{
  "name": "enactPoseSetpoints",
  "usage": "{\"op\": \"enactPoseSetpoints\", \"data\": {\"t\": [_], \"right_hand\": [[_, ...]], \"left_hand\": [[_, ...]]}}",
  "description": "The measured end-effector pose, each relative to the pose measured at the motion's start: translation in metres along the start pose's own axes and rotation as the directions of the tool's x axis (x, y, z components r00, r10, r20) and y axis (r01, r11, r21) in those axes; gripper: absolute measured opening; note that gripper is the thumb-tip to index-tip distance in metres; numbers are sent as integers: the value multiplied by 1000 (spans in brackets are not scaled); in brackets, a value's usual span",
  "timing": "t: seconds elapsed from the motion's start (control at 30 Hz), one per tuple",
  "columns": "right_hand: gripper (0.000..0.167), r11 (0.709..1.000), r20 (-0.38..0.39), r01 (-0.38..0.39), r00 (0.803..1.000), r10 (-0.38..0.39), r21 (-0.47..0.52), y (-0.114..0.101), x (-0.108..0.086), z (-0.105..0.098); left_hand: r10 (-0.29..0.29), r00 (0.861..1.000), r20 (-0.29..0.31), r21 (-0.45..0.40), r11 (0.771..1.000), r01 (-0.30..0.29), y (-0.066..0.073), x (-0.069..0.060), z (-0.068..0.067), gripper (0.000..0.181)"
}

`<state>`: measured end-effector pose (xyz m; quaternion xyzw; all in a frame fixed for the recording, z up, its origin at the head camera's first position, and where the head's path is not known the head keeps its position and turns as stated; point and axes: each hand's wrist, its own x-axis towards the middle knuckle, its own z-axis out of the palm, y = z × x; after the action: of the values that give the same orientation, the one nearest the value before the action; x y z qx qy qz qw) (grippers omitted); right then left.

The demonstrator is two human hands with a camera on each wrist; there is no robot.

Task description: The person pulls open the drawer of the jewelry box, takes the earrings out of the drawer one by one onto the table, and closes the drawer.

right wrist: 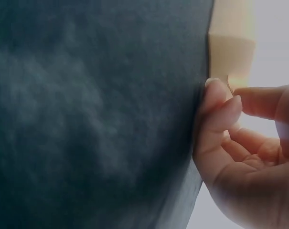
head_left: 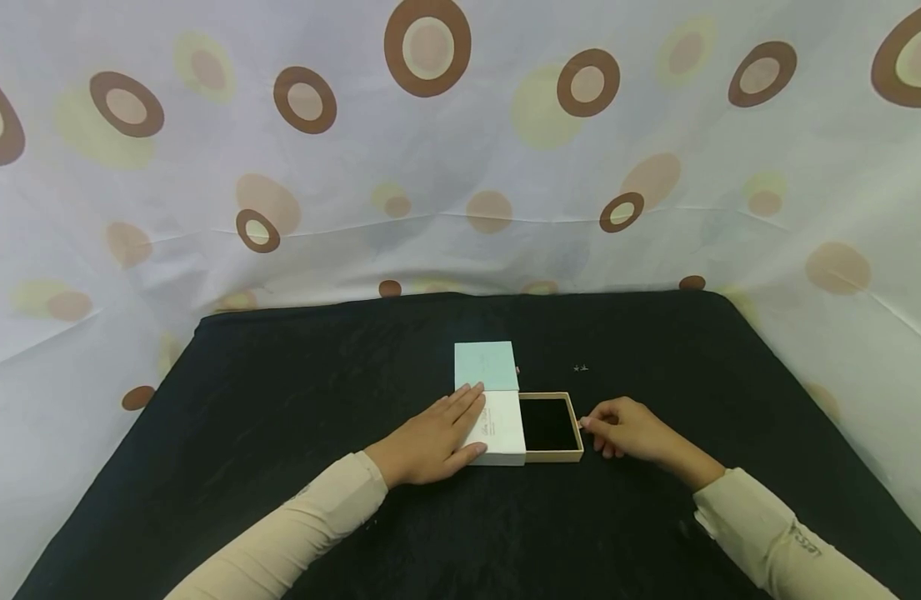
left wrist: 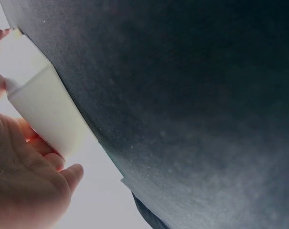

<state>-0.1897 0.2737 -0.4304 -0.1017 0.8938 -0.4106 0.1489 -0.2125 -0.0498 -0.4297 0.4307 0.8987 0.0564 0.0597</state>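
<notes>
A white drawer-style box [head_left: 505, 425] with faint lettering lies at the middle of the table. Its tan-rimmed drawer [head_left: 553, 457] sticks out to the right, showing a black inside. My left hand [head_left: 437, 437] rests on the white cover, fingers straight across the top and thumb near the front edge. At the drawer's right end, my right hand [head_left: 628, 429] pinches a small pull tab [head_left: 581, 423] between thumb and finger. The right wrist view shows that pinch against the tan drawer end [right wrist: 230, 55].
A pale mint box [head_left: 486, 365] sits directly behind the white one, with a small tab at its right side. Tiny silvery pieces [head_left: 580, 367] lie on the black tablecloth [head_left: 317, 375] behind the drawer. A dotted curtain [head_left: 460, 167] hangs at the back.
</notes>
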Motion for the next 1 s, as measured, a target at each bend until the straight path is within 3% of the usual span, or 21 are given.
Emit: {"op": "enactPoseSetpoints", "data": {"t": [0.23, 1.0], "right_hand": [[22, 999, 3, 41, 999, -41, -15, 1, 2, 3], [18, 997, -7, 71, 997, -71, -42, -3, 2, 6]], "left_hand": [[6, 1000, -7, -5, 1000, -6, 0, 0, 1, 71], [-7, 1000, 14, 2, 1000, 7, -1, 1, 2, 72]]}}
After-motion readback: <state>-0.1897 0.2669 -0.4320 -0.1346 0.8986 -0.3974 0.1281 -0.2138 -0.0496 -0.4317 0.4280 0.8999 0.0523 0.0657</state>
